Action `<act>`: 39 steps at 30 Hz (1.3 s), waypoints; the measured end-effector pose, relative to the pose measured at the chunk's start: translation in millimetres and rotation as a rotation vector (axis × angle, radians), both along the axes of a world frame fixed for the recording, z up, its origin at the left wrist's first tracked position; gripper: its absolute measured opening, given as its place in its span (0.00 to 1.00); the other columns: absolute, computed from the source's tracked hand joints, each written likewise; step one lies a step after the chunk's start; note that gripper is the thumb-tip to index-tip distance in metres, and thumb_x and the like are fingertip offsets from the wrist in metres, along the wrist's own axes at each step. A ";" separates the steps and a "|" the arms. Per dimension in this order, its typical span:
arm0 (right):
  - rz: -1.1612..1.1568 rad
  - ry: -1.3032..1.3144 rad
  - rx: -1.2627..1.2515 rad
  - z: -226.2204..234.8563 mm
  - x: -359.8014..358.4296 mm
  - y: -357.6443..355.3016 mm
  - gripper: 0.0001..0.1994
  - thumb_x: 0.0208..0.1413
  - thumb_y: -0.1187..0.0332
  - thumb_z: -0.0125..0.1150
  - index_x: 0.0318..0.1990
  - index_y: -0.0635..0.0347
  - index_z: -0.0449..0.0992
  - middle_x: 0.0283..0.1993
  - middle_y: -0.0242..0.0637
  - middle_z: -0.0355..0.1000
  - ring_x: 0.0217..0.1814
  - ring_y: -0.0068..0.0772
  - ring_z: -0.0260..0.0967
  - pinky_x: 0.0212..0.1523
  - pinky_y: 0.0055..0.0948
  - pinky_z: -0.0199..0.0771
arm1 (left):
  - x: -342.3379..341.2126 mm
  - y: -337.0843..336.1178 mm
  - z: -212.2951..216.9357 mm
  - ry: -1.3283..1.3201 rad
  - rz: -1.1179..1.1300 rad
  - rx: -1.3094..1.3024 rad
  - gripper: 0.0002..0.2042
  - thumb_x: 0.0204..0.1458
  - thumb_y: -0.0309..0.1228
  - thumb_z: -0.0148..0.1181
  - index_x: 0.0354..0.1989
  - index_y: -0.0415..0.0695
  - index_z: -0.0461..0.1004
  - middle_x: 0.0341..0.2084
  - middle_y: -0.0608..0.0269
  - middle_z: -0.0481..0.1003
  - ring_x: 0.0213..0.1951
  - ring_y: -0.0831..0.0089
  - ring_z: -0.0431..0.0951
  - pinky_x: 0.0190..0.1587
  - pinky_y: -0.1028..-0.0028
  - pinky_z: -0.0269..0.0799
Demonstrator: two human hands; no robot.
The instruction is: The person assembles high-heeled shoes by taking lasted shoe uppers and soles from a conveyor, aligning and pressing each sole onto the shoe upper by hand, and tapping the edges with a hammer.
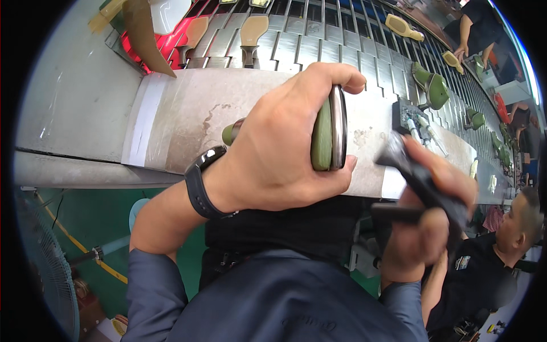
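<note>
Two hands of the wearer are counted, the left hand [279,142] and the right hand [424,219]; one green shoe last [322,137] is held in the former, one dark tool [424,185] in the latter; one black wristwatch [200,182] is worn; two tan soles [253,28] are seen upright on the conveyor [319,45]; one fan [48,268] is counted at lower left; about five further green lasts [436,88] are counted along the conveyor.

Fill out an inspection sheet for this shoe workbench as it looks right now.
Surface: grey bench, stained, beside a slatted conveyor.
Job's things: green shoe last with dark sole; dark tool, blurred.
Clutter: small tray of tubes; green lasts and tan soles on the conveyor.
Grippers: left hand grips the last; right hand grips the tool.
Cables: yellow line on floor.
Surroundings: fan; seated co-worker.
</note>
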State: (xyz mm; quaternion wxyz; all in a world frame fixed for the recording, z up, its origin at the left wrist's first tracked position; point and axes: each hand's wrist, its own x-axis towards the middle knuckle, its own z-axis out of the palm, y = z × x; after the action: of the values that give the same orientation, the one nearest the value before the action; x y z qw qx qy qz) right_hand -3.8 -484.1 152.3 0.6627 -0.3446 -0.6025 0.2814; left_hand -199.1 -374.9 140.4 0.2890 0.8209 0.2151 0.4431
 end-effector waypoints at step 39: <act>0.210 0.352 -0.712 -105.2 -28.9 0.3 0.13 0.64 0.74 0.61 0.53 0.71 0.73 0.55 0.59 0.79 0.59 0.45 0.78 0.65 0.38 0.73 | -46.0 -52.0 -179.6 0.133 0.509 0.463 0.32 0.63 0.50 0.62 0.69 0.45 0.61 0.66 0.44 0.70 0.66 0.46 0.72 0.73 0.38 0.53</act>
State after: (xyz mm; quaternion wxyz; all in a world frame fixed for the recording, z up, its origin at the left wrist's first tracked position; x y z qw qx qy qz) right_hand -32.7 -483.9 47.1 0.5627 -0.4358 -0.3765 0.5931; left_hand -245.1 -426.9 -39.2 -0.0390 0.8117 0.3250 0.4836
